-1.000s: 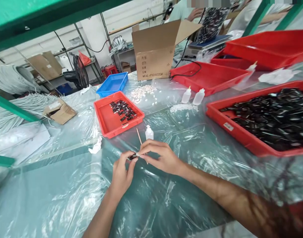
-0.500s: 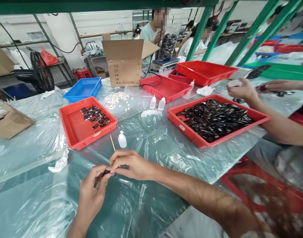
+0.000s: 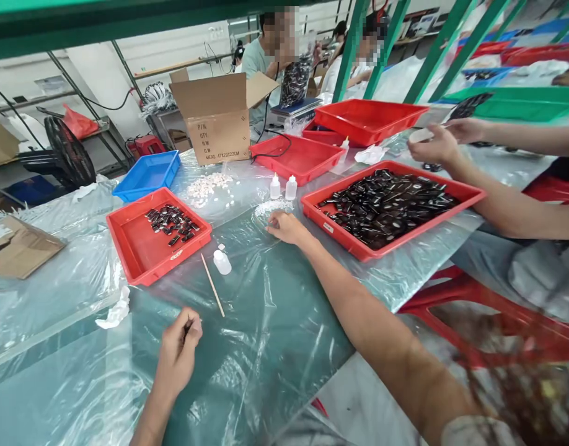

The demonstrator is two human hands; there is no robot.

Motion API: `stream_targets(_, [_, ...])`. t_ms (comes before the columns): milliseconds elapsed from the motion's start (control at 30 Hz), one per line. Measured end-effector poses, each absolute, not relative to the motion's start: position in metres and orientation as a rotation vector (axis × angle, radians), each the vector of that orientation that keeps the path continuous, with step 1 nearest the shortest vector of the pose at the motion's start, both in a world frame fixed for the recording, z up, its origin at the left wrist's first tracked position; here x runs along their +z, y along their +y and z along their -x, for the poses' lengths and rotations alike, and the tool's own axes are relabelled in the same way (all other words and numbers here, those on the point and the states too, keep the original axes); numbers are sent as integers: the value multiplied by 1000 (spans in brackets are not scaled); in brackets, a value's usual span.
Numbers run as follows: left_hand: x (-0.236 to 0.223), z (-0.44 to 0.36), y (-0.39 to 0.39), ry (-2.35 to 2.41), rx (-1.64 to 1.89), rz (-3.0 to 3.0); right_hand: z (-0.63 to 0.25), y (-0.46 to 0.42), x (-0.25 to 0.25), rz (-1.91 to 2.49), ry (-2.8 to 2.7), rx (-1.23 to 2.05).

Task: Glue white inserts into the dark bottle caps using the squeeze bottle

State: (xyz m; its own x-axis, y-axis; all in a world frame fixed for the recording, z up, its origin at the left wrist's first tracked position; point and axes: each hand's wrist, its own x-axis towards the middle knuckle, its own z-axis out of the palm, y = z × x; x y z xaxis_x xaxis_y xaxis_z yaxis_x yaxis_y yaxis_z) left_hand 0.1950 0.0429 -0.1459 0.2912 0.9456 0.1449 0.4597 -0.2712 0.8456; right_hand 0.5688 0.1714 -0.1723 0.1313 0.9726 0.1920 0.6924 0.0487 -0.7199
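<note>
My left hand (image 3: 180,347) is closed above the plastic-covered table, with its fingers curled round a small dark piece that they mostly hide. My right hand (image 3: 287,227) reaches forward to the near edge of a scatter of tiny white bits (image 3: 261,210). Its fingers are bent together, and whatever lies between the tips is too small to see. A wooden stick (image 3: 212,285) lies between the hands, beside a small white bottle (image 3: 222,262). Just behind the white bits stand two white dropper bottles (image 3: 283,188).
A red tray (image 3: 140,263) with some small black pieces sits at left. Another red tray (image 3: 340,238) at right is heaped with black pieces. Crumpled tissue (image 3: 114,310), pale bits (image 3: 207,189), a blue tray (image 3: 147,176) and a carton (image 3: 217,121) surround them. A co-worker's hands (image 3: 436,145) are at right.
My right hand has left my left hand and moved forward and right to the white bits. The wooden stick now shows whole on the table. The view has shifted slightly.
</note>
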Motion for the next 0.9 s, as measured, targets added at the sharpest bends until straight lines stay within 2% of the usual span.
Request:
stream_targets(200, [-145, -195, 49, 1455, 923, -1925, -578, 173, -183, 1804, -1739, 591])
stream_targets(433, [-149, -198, 37, 1434, 1026, -1888, -539, 144, -138, 1528, -1692, 529])
stream_targets(500, [-151, -198, 31, 1364, 1012, -1849, -509, 123, -125, 1246, -1631, 674])
stream_targets(633, [-147, -195, 25, 1216, 868, -1854, -445, 72, -116, 752, -1593, 1239])
stream_targets(733, [-142, -192, 26, 1166, 866, -1859, -414, 50, -126, 694, -1644, 1487])
stream_targets(900, [-140, -191, 27, 1144, 894, -1799, -396, 47, -149, 655, -1549, 1688])
